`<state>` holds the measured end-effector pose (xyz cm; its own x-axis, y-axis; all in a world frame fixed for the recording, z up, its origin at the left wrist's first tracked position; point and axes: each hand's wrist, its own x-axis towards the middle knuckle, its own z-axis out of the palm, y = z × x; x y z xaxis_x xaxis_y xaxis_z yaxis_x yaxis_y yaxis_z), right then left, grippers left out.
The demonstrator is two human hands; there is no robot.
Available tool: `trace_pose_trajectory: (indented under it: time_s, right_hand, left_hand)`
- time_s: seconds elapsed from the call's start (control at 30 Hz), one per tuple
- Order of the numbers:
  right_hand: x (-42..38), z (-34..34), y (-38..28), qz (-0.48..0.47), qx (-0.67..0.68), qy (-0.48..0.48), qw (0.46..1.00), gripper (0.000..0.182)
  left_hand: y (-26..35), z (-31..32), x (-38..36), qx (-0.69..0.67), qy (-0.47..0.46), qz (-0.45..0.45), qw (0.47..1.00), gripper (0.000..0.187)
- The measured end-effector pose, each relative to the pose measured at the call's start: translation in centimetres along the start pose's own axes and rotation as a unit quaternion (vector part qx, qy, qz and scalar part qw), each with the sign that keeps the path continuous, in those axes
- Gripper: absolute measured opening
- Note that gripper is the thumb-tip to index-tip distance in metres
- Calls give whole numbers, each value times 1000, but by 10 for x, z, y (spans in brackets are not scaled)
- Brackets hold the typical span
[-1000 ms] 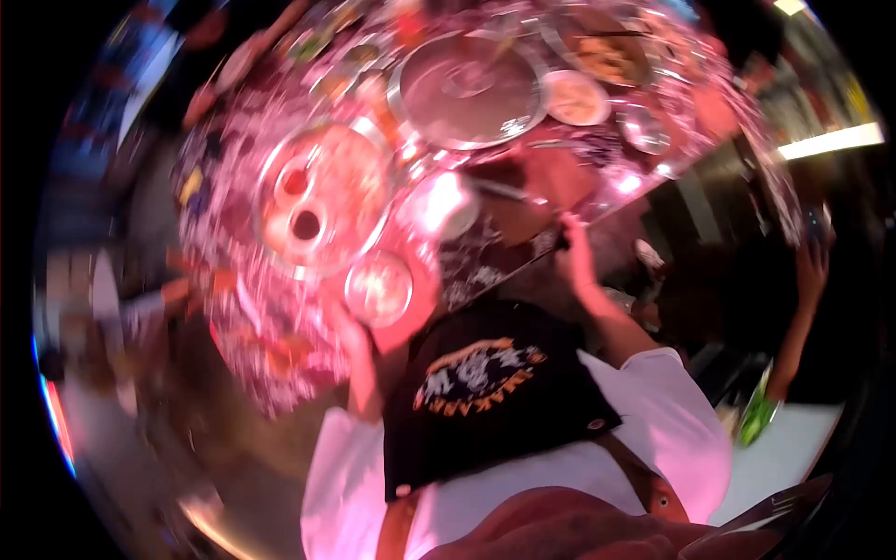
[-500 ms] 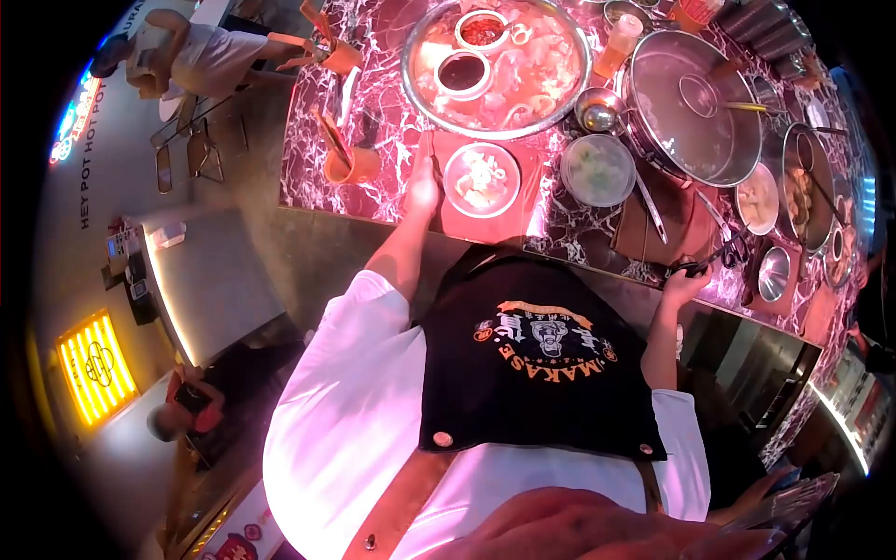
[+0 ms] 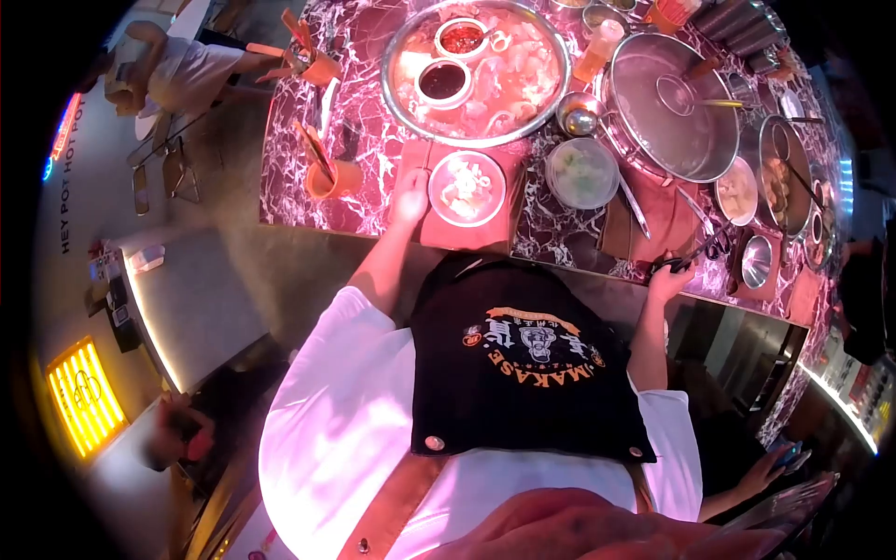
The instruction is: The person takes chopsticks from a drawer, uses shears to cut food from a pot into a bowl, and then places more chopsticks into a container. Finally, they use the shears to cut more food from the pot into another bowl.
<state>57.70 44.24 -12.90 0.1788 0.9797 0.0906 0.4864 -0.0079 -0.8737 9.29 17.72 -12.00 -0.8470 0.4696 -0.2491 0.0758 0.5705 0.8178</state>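
Note:
My left hand [image 3: 408, 200] rests at the left side of a white bowl [image 3: 467, 189], its fingers loosely out near the rim and over a brown mat [image 3: 446, 232]. Pale chunks of food lie in the bowl. At the table's front edge, my right hand [image 3: 672, 277] is closed around a dark-handled utensil [image 3: 668, 265], whose kind I cannot tell. Black-looped scissors [image 3: 717, 245] lie just beyond it. Behind the bowl stands a big round metal platter [image 3: 390, 93] of pale food, with a cup of red sauce [image 3: 462, 38] and a cup of dark sauce [image 3: 443, 84].
To the right are a large steel pot [image 3: 672, 140], a ladle [image 3: 581, 119], a lidded tub [image 3: 582, 174], a smaller pot [image 3: 782, 177] and a metal bowl [image 3: 756, 261]. Utensil cups [image 3: 334, 179] stand at left. A person [image 3: 191, 70] is beyond the table; another person's hand [image 3: 770, 467] shows lower right.
The view has shifted, so the table and dishes appear slightly further left. My left hand's fingers look more bent beside the bowl; my right hand keeps its hold. Another person's hand shows more at lower right.

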Motion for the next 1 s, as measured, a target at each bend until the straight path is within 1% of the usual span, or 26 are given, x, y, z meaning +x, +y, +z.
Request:
trace_pose_trajectory:
  time_s: [0.03, 0.07, 0.13, 0.17, 0.2, 0.27, 0.3, 0.33, 0.37, 0.4, 0.47, 0.5, 0.53, 0.57, 0.6, 0.67, 0.7, 0.73, 0.8, 0.83, 0.87, 0.93, 0.97, 1.0]
  right_hand:
    - [-3, -3, -1, 9, 42, 2, 999, 58]
    - [-5, -6, -3, 4, 37, 7, 999, 58]
    - [-24, -12, -16, 3, 91, 26, 995, 56]
    - [-33, -14, -23, -27, 76, 24, 996, 54]
    - [-39, -12, -31, -35, 75, 29, 996, 54]
    - [-62, -13, -40, 2, 100, 24, 995, 52]
    - [-71, -9, -43, -6, 71, 37, 997, 51]
    - [-78, -2, -52, -12, 72, 42, 996, 51]
    - [-88, 2, -61, -16, 84, 34, 996, 51]
    - [-99, 4, -71, -19, 94, 26, 995, 51]
    - [-112, 15, -83, -12, 137, 10, 990, 53]
    - [-120, 21, -88, -22, 157, -9, 987, 54]
    - [-126, 25, -93, -30, 175, -30, 984, 54]
    - [-131, 28, -98, -35, 117, -62, 991, 54]
    - [-134, 36, -99, -87, 55, -68, 992, 58]
    - [-147, 50, -149, -57, 69, -177, 980, 63]
    - [-145, 59, -157, -90, 8, -219, 971, 62]
    - [-142, 70, -164, -122, -54, -260, 957, 61]
    - [-142, 91, -239, -84, -200, -349, 912, 61]
    - [-138, 104, -259, -124, -221, -379, 890, 63]
    - [-131, 120, -272, -164, -240, -408, 865, 64]
    - [-114, 161, -284, -238, -283, -462, 806, 64]
    - [-112, 178, -307, -236, -345, -493, 763, 61]
    - [-110, 197, -319, -246, -387, -514, 724, 58]
  left_hand:
    - [-1, -1, 3, 17, -13, 94, 995, 30]
    - [-2, -4, 10, 70, -21, 92, 993, 19]
    - [34, -16, 18, 59, -17, 157, 986, 17]
    - [43, -20, 27, 166, -21, 126, 978, 17]
    - [54, -26, 37, 223, -39, 124, 966, 20]
    - [62, -28, 54, 267, -57, 110, 956, 22]
    - [63, -26, 62, 261, -57, 115, 957, 22]
    - [65, -23, 68, 242, -77, 118, 960, 23]
    - [63, -20, 72, 224, -99, 119, 962, 23]
    - [60, -15, 76, 218, -103, 122, 963, 23]
    - [53, -7, 81, 170, -124, 101, 972, 25]
    - [45, -4, 79, 137, -108, 114, 978, 28]
    - [38, 0, 80, 131, -125, 83, 980, 29]
    - [29, 1, 80, 116, -129, 69, 982, 29]
    - [24, -1, 78, 102, -132, 57, 984, 29]
    - [11, -8, 72, 81, -136, 74, 985, 29]
    - [4, -13, 70, 64, -136, 91, 984, 28]
    - [-2, -19, 67, 62, -136, 91, 985, 28]
    - [-13, -29, 55, 27, -136, 106, 985, 26]
    - [-19, -32, 48, 18, -114, 119, 986, 25]
    - [-23, -36, 39, 17, -114, 120, 986, 25]
    - [-30, -47, 21, -50, -109, 96, 988, 24]
    - [-43, -46, 13, -62, -98, 99, 988, 23]
    - [-37, -55, 2, -59, -114, 62, 990, 23]
